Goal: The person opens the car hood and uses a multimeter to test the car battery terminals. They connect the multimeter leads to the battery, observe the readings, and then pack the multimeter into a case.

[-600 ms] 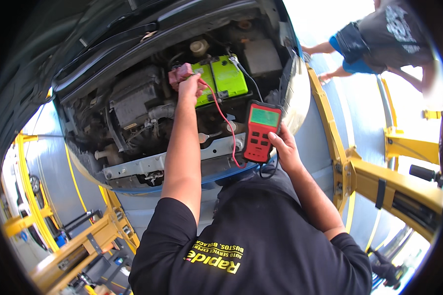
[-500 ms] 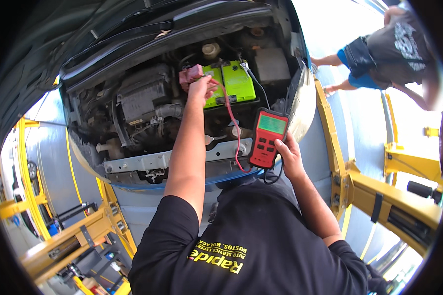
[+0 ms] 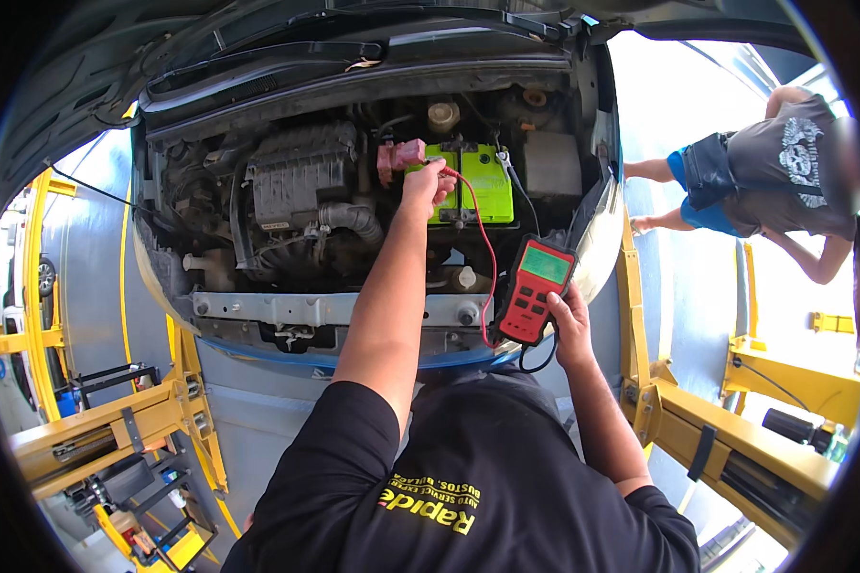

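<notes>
A red handheld tester (image 3: 538,291) was held at 3 o'clock from the middle of the view, its lit green screen turned upward. It was gripped along its outer side by the right hand (image 3: 571,325), the thumb laid over the front near the keys. At 12 o'clock, the end of a red lead (image 3: 490,260) was pinched in the closed fingers of the left hand (image 3: 428,186); the exact contact beneath the fingers could not be told. The lead was curved down to the tester's lower end.

A bright green battery (image 3: 483,186) was seated just past 12 o'clock in the engine bay, its near-left corner partly covered by the left hand. A pink terminal cover (image 3: 401,156) was set at the battery's 10 o'clock, and a metal clip (image 3: 504,158) was fixed near its 2 o'clock, with a dark cable (image 3: 523,196) led down from it toward the tester. A ribbed black engine cover (image 3: 301,172) was seen at 10 to 11 o'clock. A pale metal crossbar (image 3: 268,306) was crossed by the left forearm.

A person in a grey shirt (image 3: 764,162) was pictured at 2 o'clock. Yellow steel beams (image 3: 755,449) were seen at 4 and 8 o'clock.
</notes>
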Action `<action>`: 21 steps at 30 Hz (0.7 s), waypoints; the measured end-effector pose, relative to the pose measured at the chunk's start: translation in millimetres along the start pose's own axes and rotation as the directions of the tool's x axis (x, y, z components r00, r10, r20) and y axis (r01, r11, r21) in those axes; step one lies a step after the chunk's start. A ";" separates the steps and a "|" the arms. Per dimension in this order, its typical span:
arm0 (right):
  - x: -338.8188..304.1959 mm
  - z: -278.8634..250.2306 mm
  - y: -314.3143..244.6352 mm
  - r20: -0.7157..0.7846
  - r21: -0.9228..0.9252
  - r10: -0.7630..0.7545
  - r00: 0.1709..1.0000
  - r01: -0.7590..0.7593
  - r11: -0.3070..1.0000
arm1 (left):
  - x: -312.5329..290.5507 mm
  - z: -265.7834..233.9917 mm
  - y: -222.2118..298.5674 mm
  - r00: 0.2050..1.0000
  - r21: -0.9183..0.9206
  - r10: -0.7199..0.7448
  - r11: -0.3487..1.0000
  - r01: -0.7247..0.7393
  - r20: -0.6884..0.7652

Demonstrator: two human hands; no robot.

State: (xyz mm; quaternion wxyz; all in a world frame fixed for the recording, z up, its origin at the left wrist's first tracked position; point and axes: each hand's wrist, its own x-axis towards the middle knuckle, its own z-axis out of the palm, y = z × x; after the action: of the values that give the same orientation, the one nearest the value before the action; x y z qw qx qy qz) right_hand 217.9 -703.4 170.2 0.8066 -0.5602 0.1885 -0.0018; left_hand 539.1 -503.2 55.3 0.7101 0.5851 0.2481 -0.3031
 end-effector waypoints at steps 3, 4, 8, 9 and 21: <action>-0.9 2.7 0.2 0.010 -0.013 0.000 1.000 0.000 1.000 | -0.1 -7.2 1.1 0.999 -0.006 -0.024 1.000 0.024 0.048; -1.7 2.0 0.9 0.009 -0.025 0.006 1.000 -0.006 1.000 | -1.5 -7.6 1.2 0.998 -0.010 -0.029 1.000 0.029 0.060; 1.3 10.3 -7.0 0.040 0.001 -0.015 0.999 0.015 1.000 | -4.9 8.3 10.6 0.999 0.068 0.029 0.997 -0.028 -0.016; 0.5 10.9 -10.1 0.053 0.004 -0.017 0.998 0.017 1.000 | -4.2 8.0 8.9 0.999 0.084 0.037 0.996 -0.036 -0.018; -14.2 -8.3 -1.9 -0.034 0.026 -0.044 0.998 0.045 0.999 | -60.8 -38.8 7.7 0.740 0.534 0.665 0.666 -0.522 -0.106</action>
State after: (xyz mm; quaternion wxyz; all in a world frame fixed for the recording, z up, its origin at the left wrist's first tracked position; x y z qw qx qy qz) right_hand 202.6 -708.5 173.7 0.8107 -0.5532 0.1893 -0.0318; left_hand 502.6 -455.6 96.1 0.5609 0.8254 0.0620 -0.0129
